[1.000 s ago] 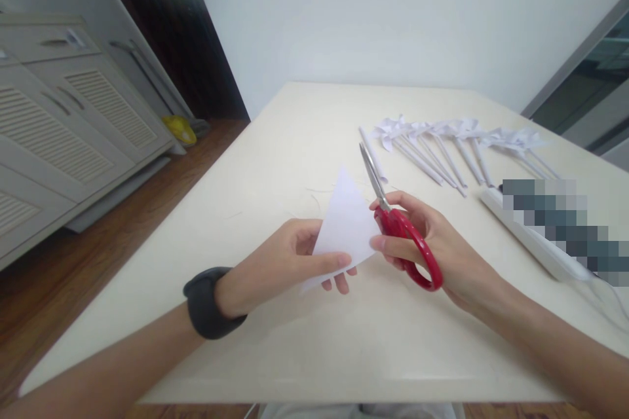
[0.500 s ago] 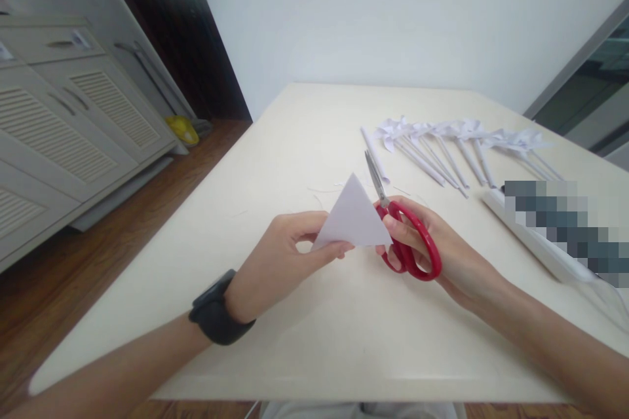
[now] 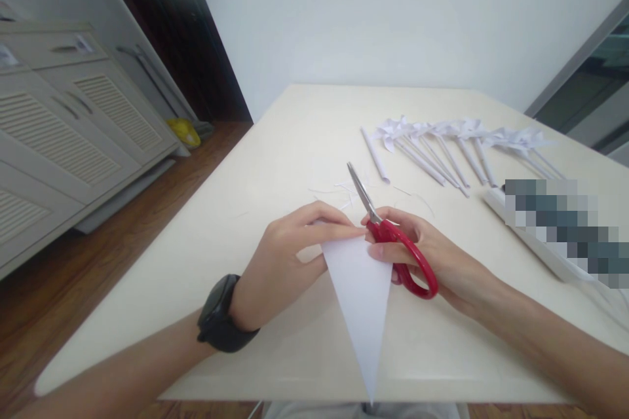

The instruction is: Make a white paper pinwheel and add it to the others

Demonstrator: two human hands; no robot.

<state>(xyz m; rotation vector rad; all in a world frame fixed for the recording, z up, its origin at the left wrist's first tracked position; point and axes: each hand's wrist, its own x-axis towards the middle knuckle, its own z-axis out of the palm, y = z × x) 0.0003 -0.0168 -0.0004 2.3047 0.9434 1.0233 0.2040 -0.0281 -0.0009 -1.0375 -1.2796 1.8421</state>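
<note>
Head view: a folded white paper triangle [image 3: 361, 294] was held above the cream table [image 3: 275, 144], its long axis running from a wide edge near the fingers down to a sharp tip at six o'clock, toward the person's body. The left hand [image 3: 289, 258], a dark watch [image 3: 221, 314] on its wrist, was pinched on the wide edge at the triangle's ten o'clock corner. The right hand [image 3: 427, 255] was closed through the red loops of the scissors [image 3: 393, 242], just beside the paper at its two o'clock corner; the blades were drawn nearly together and pointed away toward eleven o'clock, past the paper, not across it. Both hands were seen to touch the sheet's upper edge, the left gripping it. Thin paper slivers [image 3: 339, 190] lay at twelve o'clock from the hands. Finished paper pinwheels [image 3: 442, 137] and a loose rolled paper stick [image 3: 376, 156] lay well apart at one o'clock.
</note>
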